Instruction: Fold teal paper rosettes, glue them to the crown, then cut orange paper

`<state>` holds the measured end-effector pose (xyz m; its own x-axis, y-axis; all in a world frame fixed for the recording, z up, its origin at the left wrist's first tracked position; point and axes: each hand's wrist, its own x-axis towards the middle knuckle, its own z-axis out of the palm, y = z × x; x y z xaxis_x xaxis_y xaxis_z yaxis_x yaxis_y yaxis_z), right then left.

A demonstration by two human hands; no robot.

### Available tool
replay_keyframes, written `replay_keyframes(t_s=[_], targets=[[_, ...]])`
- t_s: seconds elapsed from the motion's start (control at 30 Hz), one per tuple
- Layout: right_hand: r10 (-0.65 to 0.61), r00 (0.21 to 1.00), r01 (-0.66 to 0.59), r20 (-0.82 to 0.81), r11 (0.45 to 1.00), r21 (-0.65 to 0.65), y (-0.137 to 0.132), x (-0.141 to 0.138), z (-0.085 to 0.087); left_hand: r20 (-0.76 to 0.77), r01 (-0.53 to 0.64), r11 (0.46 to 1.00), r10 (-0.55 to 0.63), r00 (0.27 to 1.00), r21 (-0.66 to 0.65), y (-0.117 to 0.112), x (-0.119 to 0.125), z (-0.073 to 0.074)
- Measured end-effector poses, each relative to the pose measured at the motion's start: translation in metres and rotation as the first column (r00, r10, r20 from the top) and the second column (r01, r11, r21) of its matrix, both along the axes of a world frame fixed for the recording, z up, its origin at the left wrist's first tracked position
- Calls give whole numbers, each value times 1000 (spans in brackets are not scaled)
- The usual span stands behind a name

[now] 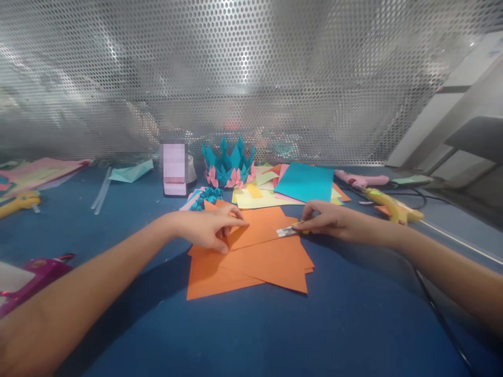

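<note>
Several orange paper sheets (271, 262) lie overlapped on the blue table in front of me. Upon the top sheet rests my left hand (208, 228), its index finger stretched out and thumb apart, fingertips touching the paper. My right hand (326, 220) is closed around a utility knife (288, 231) with a yellow body, mostly hidden by the fingers. The knife's silver blade end points left, over or on a paper edge; contact is unclear. Just behind my left hand are small folded blue paper pieces (210, 196).
A blue folded-paper crown (230, 162) with pink pieces stands behind, between a phone (175, 167) and coloured sheets (306, 181). Pink (365, 179) and yellow glue guns (395, 206) lie right, with a black cable (440, 314). Clear sticks (102, 191) and a purple device (39, 277) are left.
</note>
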<state>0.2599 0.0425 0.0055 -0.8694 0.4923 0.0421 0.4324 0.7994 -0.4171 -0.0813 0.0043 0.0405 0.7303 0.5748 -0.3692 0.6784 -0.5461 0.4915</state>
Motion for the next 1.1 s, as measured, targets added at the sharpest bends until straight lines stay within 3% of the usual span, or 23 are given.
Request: replay_keyframes(t_s=[0.27, 0.47, 0.6, 0.77, 0.93, 1.1], targets=[[-16, 999, 23, 52, 989, -144, -4, 2, 8, 8, -22, 999, 23, 1000, -27, 0, -1, -1], [-17, 997, 30, 74, 983, -179, -3, 9, 9, -10, 6, 1000, -6, 1000, -10, -1, 0, 2], [-25, 998, 35, 57, 985, -170, -4, 7, 10, 28, 10, 1000, -9, 1000, -26, 0, -1, 0], [-10, 999, 12, 34, 997, -73, -6, -1, 9, 72, -147, 988, 144, 987, 41, -1, 6, -8], [10, 1000, -11, 17, 1000, 10, -7, -4, 6, 122, -224, 967, 210, 970, 120, -3, 12, -12], [-6, 998, 7, 56, 1000, -26, -10, -6, 6, 104, -189, 971, 175, 979, 144, -1, 11, -16]])
